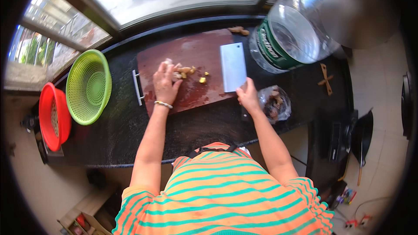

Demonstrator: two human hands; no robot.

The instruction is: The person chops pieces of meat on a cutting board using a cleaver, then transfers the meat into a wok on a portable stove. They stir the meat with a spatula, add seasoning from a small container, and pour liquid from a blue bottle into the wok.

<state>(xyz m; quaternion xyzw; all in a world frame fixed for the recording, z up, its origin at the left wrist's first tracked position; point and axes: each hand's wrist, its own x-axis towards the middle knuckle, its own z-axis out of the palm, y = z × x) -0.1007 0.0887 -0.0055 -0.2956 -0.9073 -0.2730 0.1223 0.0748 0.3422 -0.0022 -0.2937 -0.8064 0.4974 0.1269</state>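
A reddish-brown cutting board (192, 47) with a metal handle lies on the black countertop. Over its left part rests my left hand (166, 83), its fingers at a small heap of what looks like ginger pieces (183, 70); whether it grips any cannot be told. A few cut yellow bits (202, 80) lie to the right of the heap. My right hand (248, 96) is closed around the handle end of a cleaver (233, 67), whose broad blade lies over the board's right side. The handle is mostly hidden by the fingers.
Left stand a green plastic colander (94, 88) and a red basin (49, 117). On the right are a large clear plastic tub (274, 47) with a green label, a clear plastic bag (284, 102) with brownish contents and a crossed wooden trivet (325, 80). More ginger-like pieces (238, 30) lie behind the board.
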